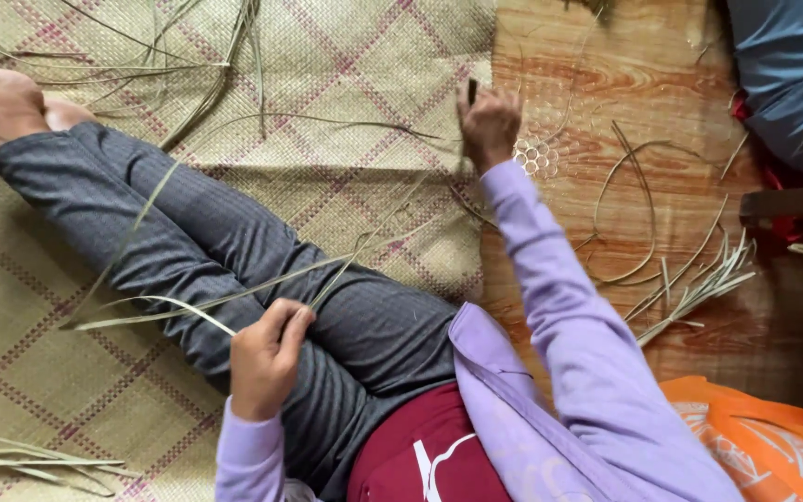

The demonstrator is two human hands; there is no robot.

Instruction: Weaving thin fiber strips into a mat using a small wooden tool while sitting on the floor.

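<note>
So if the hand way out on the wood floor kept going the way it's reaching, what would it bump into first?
Probably nothing soon. The right hand points toward the top of the picture, and beyond it lie only the wooden floor and the woven mat's edge. The honeycomb weave sits beside it, not ahead.

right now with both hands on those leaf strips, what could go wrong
The right hand grips a dark blade-like tool at arm's length; a slip could cut the thin strip off-line or nick fingers. That strip is stretched between it and the left hand, so a hard pull might snap or fray it. Loose strips on the wooden floor could get tangled or crushed if the arm sweeps back.
</note>
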